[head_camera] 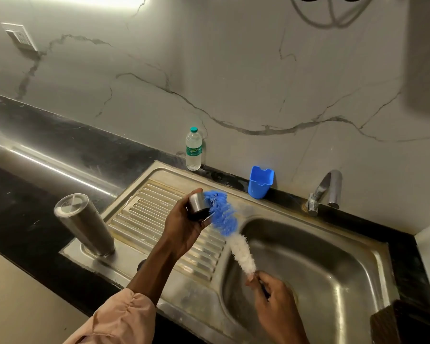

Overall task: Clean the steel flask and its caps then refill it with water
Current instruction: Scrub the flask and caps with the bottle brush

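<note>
Steel cap scrubbed over the sink.
Left hand (184, 229) grips the steel cap (196, 204); right hand (271, 301) clasps the bottle brush (224, 219), its blue bristles at the cap's mouth. Flask (85, 223) stands inverted left of the hands, on the drainboard (144, 214). Next, probably: rinse under the tap (327, 192).

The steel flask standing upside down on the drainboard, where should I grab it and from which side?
Wrap the steel flask around its mid body, coming from its right, the drainboard side. It stands inverted, base up, with smooth tapering walls and no handle. Both hands are busy, so one must be freed first.
</note>
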